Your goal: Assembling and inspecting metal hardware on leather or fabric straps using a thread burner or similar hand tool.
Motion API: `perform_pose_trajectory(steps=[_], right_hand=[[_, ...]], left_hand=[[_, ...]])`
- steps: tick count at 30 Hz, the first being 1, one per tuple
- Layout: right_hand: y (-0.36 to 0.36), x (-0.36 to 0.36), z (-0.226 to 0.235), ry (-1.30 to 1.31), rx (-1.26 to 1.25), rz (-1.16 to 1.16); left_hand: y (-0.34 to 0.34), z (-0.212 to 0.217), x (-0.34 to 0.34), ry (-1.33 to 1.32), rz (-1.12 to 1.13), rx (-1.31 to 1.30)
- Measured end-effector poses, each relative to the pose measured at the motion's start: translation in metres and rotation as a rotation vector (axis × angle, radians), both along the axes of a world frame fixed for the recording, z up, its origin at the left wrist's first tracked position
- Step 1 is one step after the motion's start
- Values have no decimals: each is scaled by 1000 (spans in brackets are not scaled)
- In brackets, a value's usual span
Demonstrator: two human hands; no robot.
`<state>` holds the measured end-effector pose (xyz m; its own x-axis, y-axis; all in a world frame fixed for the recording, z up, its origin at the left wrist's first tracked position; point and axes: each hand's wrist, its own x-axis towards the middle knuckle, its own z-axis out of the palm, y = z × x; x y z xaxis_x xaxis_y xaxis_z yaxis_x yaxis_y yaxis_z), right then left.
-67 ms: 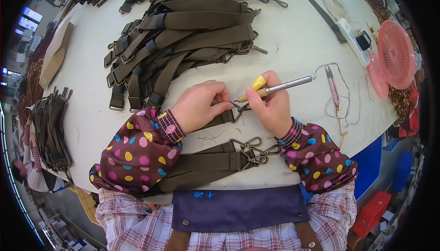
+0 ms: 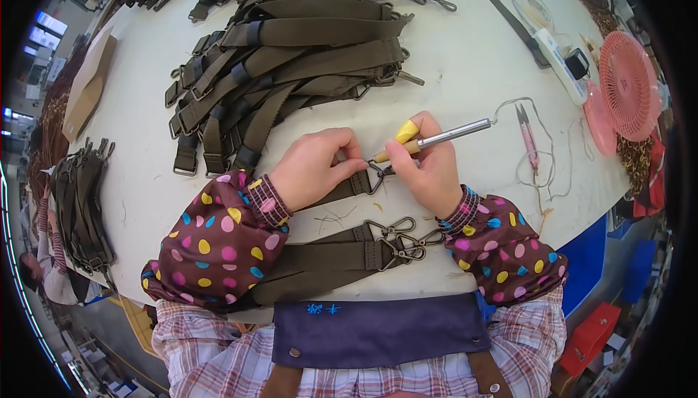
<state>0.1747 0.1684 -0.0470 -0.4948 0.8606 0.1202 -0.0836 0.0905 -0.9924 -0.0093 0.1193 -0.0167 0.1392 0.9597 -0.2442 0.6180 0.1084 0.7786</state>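
Observation:
My left hand (image 2: 316,167) pinches the end of a dark olive webbing strap (image 2: 355,183), just beside its metal ring (image 2: 376,178). A snap hook on that ring is partly hidden by my right fingers. My right hand (image 2: 430,174), with yellow wrapping (image 2: 406,132) on one finger, grips a corded pen-shaped tool like a soldering iron (image 2: 456,133) by its wooden part. Its thin dark tip points left, close to my left fingertips and the strap end; whether it touches is unclear. Nearer me lie more straps (image 2: 320,257) with metal snap hooks (image 2: 411,251).
A large strap pile (image 2: 291,56) fills the far middle, and another bundle (image 2: 83,209) hangs at the left edge. Right of my hands are pink-handled snips (image 2: 528,136), a loose cord, a white power strip (image 2: 560,63) and a pink round basket-like object (image 2: 627,82).
My right hand and the pen-shaped tool have shifted slightly left, bringing the tip closer to my left fingertips. My left hand stays nearly still on the strap.

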Motion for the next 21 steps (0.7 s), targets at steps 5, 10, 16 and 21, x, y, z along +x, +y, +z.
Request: perform_pose_trajectory(steps=[5, 10, 16, 21], right_hand=[[-1, -4, -1, -104, 11, 98], [-2, -6, -2, -162, 103, 101], [-1, -5, -1, -229, 141, 95], [-1, -5, 0, -242, 152, 91]], left_hand=[[-5, -13, -7, -284, 159, -170], [-6, -15, -14, -493, 188, -209], [-6, -15, -14, -504, 182, -230], [-5, -14, -14, -499, 177, -234]])
